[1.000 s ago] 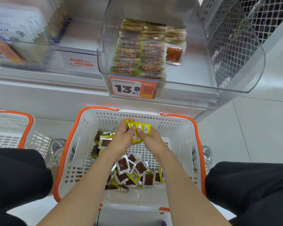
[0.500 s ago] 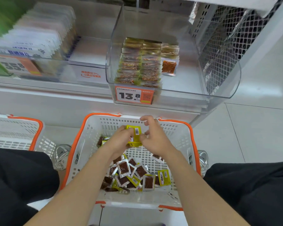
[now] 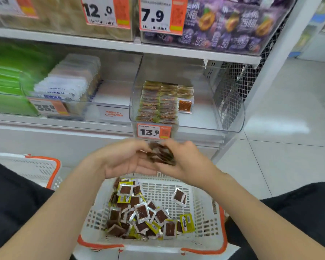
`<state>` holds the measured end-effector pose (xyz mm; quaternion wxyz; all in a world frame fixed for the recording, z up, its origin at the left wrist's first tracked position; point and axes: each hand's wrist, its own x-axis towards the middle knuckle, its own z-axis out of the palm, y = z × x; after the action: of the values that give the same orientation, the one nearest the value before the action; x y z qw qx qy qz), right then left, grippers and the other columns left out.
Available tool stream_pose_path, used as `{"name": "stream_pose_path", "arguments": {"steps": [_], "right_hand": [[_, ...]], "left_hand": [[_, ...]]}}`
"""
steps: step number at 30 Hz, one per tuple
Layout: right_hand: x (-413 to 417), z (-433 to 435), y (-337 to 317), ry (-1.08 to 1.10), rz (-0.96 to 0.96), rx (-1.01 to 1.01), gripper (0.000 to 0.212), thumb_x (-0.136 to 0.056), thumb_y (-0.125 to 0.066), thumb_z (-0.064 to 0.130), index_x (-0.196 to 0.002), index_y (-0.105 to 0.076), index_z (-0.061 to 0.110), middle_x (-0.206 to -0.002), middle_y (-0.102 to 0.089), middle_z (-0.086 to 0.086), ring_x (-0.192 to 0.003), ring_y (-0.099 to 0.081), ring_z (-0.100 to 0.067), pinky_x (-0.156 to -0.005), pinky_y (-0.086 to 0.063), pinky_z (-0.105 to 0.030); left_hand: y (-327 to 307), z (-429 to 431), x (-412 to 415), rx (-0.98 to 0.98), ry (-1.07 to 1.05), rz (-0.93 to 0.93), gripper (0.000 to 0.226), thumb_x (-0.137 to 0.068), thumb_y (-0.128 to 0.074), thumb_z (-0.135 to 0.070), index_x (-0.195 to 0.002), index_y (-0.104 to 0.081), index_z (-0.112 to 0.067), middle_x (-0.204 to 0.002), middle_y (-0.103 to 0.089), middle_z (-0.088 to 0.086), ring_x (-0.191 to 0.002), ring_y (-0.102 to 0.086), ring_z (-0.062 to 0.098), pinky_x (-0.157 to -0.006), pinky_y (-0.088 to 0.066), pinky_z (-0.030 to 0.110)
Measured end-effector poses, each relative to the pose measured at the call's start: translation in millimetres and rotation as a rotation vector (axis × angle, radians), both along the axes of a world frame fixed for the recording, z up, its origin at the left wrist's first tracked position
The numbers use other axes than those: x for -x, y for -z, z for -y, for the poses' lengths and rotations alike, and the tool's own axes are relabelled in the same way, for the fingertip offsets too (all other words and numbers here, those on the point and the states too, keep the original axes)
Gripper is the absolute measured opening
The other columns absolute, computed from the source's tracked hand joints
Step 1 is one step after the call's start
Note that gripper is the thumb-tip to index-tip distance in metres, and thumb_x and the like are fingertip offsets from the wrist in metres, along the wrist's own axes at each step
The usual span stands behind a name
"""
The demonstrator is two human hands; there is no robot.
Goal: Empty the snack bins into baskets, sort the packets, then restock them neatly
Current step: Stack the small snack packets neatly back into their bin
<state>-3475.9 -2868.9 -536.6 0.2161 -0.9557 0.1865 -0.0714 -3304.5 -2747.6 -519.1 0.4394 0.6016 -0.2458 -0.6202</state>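
Several packets (image 3: 160,154) in left hand (image 3: 123,159), right hand (image 3: 188,163)

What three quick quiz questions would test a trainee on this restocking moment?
1. True or false: the left hand and right hand hold a stack of packets between them.
2. The price tag on the clear bin with neat rows reads: A 7.9, B 13.8, C 12.0.
3. What colour trims the white basket at its rim?
Key: 1 true; 2 B; 3 orange.
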Motion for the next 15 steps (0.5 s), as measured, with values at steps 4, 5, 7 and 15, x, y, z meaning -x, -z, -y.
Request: {"name": "stream_pose_path", "arguments": {"steps": [4, 5, 7, 15], "right_hand": [[7, 1, -45, 0.069, 0.333, -0.214, 0.039, -0.099, -0.066, 0.044, -0.132, -0.052, 0.027, -0.103, -0.068, 0.025, -0.100, -0.065, -0.006, -0.089, -0.050, -0.028], [7, 3, -53, 0.060, 0.331, -0.235, 0.039, -0.102, -0.062, 0.044, -0.133, -0.047, 0.026, -0.106, -0.062, 0.029, -0.106, -0.060, -0.004, -0.089, -0.046, -0.025], [4, 12, -59, 0.019, 0.302, -0.176, 0.040, -0.105, -0.057, 0.043, -0.136, -0.041, 0.024, -0.120, -0.050, 0.024, -0.118, -0.047, -0.008, -0.094, -0.041, -0.025], [-8, 91, -76, -0.100, 0.125, 0.142, 0.051, -0.103, -0.063, 0.032, -0.146, -0.044, 0.011, -0.127, -0.065, -0.003, -0.106, -0.060, -0.017, -0.084, -0.041, -0.026]], "left_hand": [[-47, 5, -2, 0.164, -0.064, 0.021, 0.047, -0.107, -0.049, -0.046, -0.135, -0.067, -0.013, -0.126, -0.072, 0.020, -0.114, -0.071, 0.040, -0.097, -0.058, 0.049], [-54, 10, 1, 0.214, -0.075, 0.019, 0.049, -0.107, -0.046, -0.050, -0.135, -0.067, -0.015, -0.126, -0.073, 0.017, -0.115, -0.072, 0.034, -0.098, -0.058, 0.047], [-62, 26, 11, 0.285, -0.133, 0.049, 0.050, -0.109, -0.041, -0.051, -0.131, -0.068, -0.016, -0.118, -0.076, 0.012, -0.104, -0.073, 0.024, -0.091, -0.059, 0.041], [-62, 97, -1, 0.201, -0.057, 0.497, 0.060, -0.108, -0.027, -0.060, -0.122, -0.070, -0.020, -0.108, -0.079, 0.006, -0.098, -0.074, 0.023, -0.082, -0.057, 0.038]]}}
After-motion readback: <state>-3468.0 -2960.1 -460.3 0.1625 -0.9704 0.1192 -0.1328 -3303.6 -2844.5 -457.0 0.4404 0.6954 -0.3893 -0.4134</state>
